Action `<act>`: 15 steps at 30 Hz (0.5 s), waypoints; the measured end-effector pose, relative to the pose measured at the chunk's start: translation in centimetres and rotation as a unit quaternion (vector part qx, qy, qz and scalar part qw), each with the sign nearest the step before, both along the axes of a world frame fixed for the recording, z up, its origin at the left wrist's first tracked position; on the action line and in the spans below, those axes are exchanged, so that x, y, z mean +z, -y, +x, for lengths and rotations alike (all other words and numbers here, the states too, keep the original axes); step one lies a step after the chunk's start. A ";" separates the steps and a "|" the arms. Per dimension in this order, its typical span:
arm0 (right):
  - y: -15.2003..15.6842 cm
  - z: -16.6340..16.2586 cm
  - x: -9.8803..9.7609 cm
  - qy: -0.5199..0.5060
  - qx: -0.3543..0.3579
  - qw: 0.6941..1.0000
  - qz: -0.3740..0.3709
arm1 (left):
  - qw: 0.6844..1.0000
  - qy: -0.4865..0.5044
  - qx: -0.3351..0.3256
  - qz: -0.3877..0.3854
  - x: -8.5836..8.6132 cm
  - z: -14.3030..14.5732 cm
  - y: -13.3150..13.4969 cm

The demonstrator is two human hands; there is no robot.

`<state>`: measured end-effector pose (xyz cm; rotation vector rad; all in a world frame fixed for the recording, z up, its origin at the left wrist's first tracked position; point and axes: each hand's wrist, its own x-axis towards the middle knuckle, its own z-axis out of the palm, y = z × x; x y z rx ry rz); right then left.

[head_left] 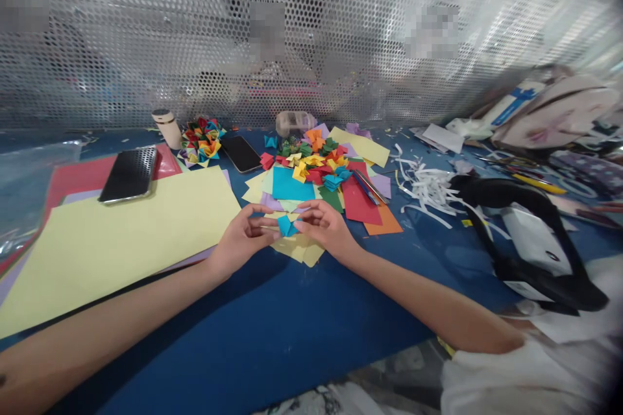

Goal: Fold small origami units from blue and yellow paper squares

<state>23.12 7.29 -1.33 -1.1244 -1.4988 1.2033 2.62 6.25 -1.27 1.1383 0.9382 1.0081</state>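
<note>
Between my two hands is a small blue folded origami piece [286,225], held over pale yellow paper squares [304,253]. My left hand [247,232] pinches its left side with thumb and fingers. On the other side, my right hand [325,225] grips it the same way. Just beyond my fingertips lies a flat blue paper square [293,184]. A heap of folded pieces in yellow, red, green, orange and blue [316,162] sits behind it. Red paper [360,198] and orange paper [384,220] lie right of my right hand, with pens [368,187] across the red.
Large yellow sheets [146,233] cover the left, with a dark phone [129,174] on them. Another phone [241,154], a multicoloured origami cluster [200,141] and a bottle [167,128] stand behind. White paper strips [431,185] and a black headband-like device [525,240] lie right.
</note>
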 end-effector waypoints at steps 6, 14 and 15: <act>-0.1 0.1 0.1 -0.009 -0.003 1.000 0.007 | 1.000 -0.005 0.010 0.011 0.0 0.1 0.0; 0.0 0.0 0.2 -0.016 -0.009 0.999 0.027 | 0.997 -0.041 0.036 0.051 0.0 0.2 0.3; 0.0 0.0 0.2 -0.015 -0.010 0.999 0.030 | 0.997 -0.048 0.031 0.055 0.1 0.2 0.4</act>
